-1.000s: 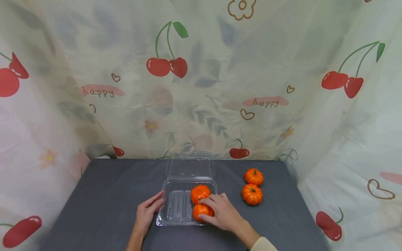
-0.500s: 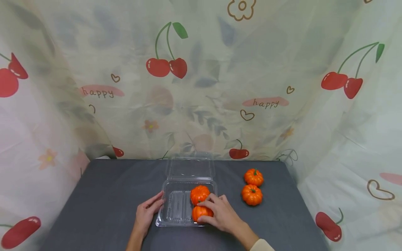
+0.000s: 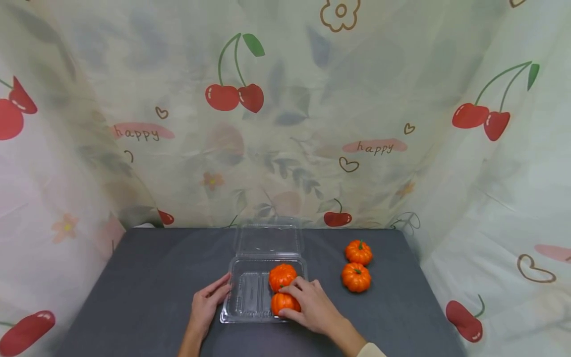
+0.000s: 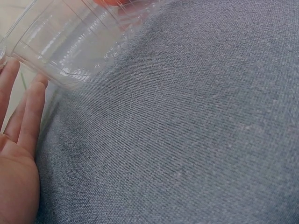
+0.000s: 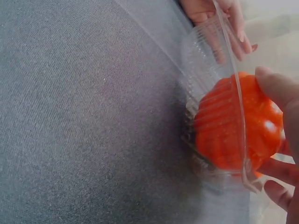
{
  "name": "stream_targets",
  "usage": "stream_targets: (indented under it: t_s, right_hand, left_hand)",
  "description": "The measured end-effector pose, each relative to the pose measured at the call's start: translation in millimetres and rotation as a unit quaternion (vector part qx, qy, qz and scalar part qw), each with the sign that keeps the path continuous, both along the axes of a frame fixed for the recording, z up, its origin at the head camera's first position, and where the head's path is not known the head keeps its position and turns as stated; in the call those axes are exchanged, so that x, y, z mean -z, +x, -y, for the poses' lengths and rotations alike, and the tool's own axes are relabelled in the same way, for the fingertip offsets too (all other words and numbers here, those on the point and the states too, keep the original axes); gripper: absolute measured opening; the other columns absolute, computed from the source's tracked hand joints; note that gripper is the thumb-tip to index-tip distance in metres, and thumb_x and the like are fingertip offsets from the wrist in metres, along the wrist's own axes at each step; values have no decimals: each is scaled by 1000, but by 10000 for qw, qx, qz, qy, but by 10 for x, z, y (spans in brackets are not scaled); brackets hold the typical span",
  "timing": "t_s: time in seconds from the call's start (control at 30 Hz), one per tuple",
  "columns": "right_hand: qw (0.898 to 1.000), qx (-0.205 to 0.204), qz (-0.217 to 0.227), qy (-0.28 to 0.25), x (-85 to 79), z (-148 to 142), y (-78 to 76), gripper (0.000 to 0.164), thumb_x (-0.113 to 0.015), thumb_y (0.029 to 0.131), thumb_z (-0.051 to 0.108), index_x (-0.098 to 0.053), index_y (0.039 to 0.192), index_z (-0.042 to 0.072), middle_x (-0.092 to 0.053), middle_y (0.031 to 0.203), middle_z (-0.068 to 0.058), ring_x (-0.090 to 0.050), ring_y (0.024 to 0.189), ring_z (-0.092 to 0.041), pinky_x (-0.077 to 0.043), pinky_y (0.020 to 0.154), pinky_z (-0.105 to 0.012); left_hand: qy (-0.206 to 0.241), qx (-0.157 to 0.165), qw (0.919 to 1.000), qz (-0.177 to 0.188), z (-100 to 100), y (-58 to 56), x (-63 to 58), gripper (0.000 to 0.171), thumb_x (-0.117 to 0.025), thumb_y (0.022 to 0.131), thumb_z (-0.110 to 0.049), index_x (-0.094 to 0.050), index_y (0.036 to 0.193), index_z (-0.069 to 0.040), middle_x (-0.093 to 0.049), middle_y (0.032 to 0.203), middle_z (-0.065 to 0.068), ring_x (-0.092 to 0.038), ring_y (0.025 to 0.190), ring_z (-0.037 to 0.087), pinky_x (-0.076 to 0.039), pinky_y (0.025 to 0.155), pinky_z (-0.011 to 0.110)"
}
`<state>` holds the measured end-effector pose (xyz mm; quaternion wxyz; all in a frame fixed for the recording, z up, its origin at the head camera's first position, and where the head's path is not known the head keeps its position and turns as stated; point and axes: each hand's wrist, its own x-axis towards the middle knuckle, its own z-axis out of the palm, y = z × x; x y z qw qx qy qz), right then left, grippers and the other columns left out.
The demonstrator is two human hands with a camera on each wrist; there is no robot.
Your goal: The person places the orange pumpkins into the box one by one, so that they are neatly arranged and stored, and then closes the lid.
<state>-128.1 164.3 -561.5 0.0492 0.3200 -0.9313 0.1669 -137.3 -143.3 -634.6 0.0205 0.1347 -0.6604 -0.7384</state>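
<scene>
A clear plastic clamshell box (image 3: 250,292) lies on the dark cloth with its lid (image 3: 268,240) folded back. Two small orange pumpkins sit in its right half, one behind the other. My right hand (image 3: 312,305) grips the near pumpkin (image 3: 283,303), thumb on the front and fingers over the top and far side. Just behind it is the far pumpkin (image 3: 282,275). My left hand (image 3: 206,302) rests against the box's left side with straight fingers (image 4: 32,112). In the right wrist view, the near pumpkin (image 5: 259,121) shows partly through the clear wall.
Two more orange pumpkins, a front one (image 3: 356,277) and a back one (image 3: 359,252), stand on the dark table cloth (image 3: 147,297) right of the box. A cherry-printed curtain (image 3: 285,148) encloses the back and both sides.
My right fingers have arched a little more over the near pumpkin, and the thumb has slid slightly lower. My left hand and the box hold their places; the head view has shifted slightly.
</scene>
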Motion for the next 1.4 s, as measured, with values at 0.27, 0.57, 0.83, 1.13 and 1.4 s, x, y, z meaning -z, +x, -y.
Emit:
stream_targets:
  t_s: [0.27,0.57,0.83,1.13,1.4]
  right_hand:
    - [9998,130,110,119,-49,0,-6,48,-63,94,61,-65,129,29,-61,114,8,-57,100,-11,-44,86,-33]
    - [9982,478,-330,115,-117,-25,-47,54,-57,97,62,-60,135,24,-59,129,1,-55,116,-21,-50,101,-44]
    - [9951,960,137,199,-147,-42,-65,75,-54,93,71,-43,153,28,-45,155,-8,-43,141,-34,-39,114,-60]
    - [9904,1347,-6,313,-135,-130,-119,80,-56,92,71,-35,158,31,-32,166,-10,-30,152,-41,-23,122,-70]
    - [9854,1627,-186,458,-151,-260,-166,81,-55,91,73,-36,158,33,-30,167,-11,-29,152,-42,-21,122,-70]
  left_hand:
    - [24,0,10000,-22,1,4,-15,46,-80,88,-16,-69,131,-3,-76,107,-22,-74,95,1,-62,82,21]
    - [-108,-28,9999,-46,4,12,4,47,-81,88,-19,-69,131,-3,-77,114,-14,-74,94,0,-61,80,20]
    - [-103,-29,9999,66,-7,23,-25,45,-80,89,-18,-69,131,-4,-77,113,-14,-74,94,1,-61,81,20]
    - [-174,-3,9998,115,9,13,-32,49,-81,87,-24,-69,131,-6,-77,114,-15,-74,95,0,-61,81,19]
    - [-90,-20,10000,32,5,17,-25,44,-80,88,-16,-70,130,-5,-76,108,-20,-75,94,1,-61,81,19]
